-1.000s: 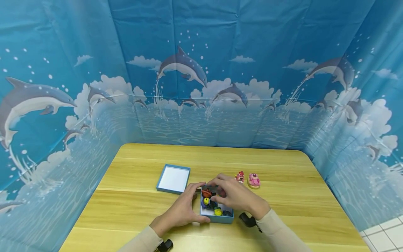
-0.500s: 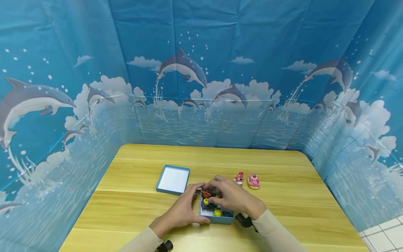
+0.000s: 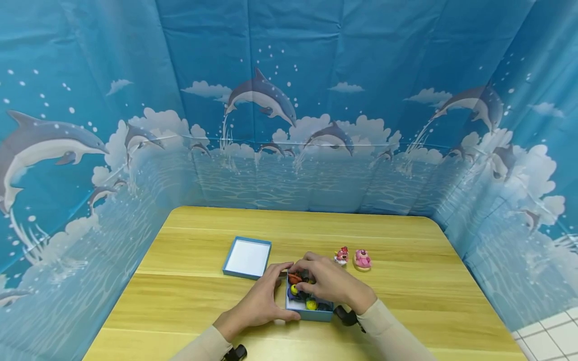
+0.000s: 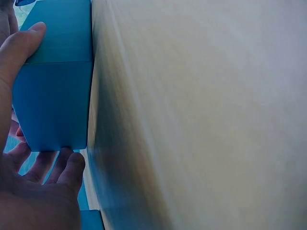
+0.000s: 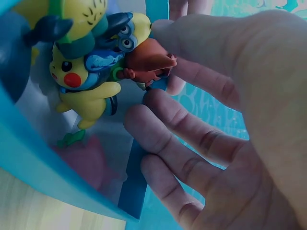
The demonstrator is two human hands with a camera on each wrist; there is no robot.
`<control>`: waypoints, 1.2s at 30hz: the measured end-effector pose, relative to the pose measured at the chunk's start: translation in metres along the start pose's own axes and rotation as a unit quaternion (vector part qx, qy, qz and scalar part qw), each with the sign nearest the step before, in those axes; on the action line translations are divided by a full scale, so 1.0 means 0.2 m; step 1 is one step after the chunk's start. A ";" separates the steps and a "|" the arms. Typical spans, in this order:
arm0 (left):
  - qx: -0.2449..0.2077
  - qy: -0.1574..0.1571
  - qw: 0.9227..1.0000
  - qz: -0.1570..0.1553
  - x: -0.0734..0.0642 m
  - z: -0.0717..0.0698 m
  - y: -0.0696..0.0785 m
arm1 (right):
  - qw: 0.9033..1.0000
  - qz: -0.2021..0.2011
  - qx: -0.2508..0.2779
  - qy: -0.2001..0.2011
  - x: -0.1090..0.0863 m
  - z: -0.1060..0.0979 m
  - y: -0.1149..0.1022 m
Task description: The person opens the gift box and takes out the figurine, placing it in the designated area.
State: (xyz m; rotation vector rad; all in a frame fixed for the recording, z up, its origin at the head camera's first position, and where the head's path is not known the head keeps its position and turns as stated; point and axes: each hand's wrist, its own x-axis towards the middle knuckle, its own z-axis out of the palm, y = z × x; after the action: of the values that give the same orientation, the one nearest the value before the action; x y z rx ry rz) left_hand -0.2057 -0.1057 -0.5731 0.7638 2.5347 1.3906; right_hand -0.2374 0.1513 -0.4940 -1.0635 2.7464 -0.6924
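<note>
A blue open-topped box (image 3: 309, 315) with several small toy figures stands near the table's front. My left hand (image 3: 259, 303) grips its left side, thumb on the near wall and fingers round the far corner. My right hand (image 3: 336, 281) reaches into the box from the right. In the right wrist view its thumb and fingertips close about a reddish-brown toy figure (image 5: 146, 60) beside the box wall. Close to the thumb lies a yellow goggled figure (image 5: 136, 31). A yellow red-cheeked figure (image 5: 72, 74) and a pink figure (image 5: 88, 160) are also inside.
The blue lid (image 3: 247, 256), white side up, rests behind and left of the box. Behind my right hand stand a pink bear figure with a red top (image 3: 341, 255) and another pink bear figure (image 3: 363, 259). A dolphin-print curtain (image 3: 280, 180) surrounds the wooden table (image 3: 180, 281).
My right hand has shifted slightly left and deeper over the box's figures. My left hand keeps its hold on the box.
</note>
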 end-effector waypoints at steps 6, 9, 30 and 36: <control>0.006 0.002 1.000 -0.001 0.00 0.00 0.00 | 1.000 -0.011 -0.001 0.001 -0.01 0.00 0.01; 0.001 0.004 1.000 -0.001 0.00 0.00 0.00 | 1.000 -0.023 -0.002 0.004 0.00 0.00 0.01; -0.001 0.001 1.000 -0.008 0.00 0.00 0.00 | 0.999 -0.043 -0.008 0.002 0.00 0.00 0.03; -0.005 0.001 1.000 -0.009 0.00 0.00 0.01 | 0.999 -0.044 -0.016 0.005 0.00 0.00 0.03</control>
State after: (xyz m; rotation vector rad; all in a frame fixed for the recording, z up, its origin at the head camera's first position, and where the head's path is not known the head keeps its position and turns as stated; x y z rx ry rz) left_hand -0.2049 -0.1055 -0.5720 0.7371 2.5273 1.3974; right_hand -0.2407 0.1546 -0.4962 -1.1980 2.7419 -0.6692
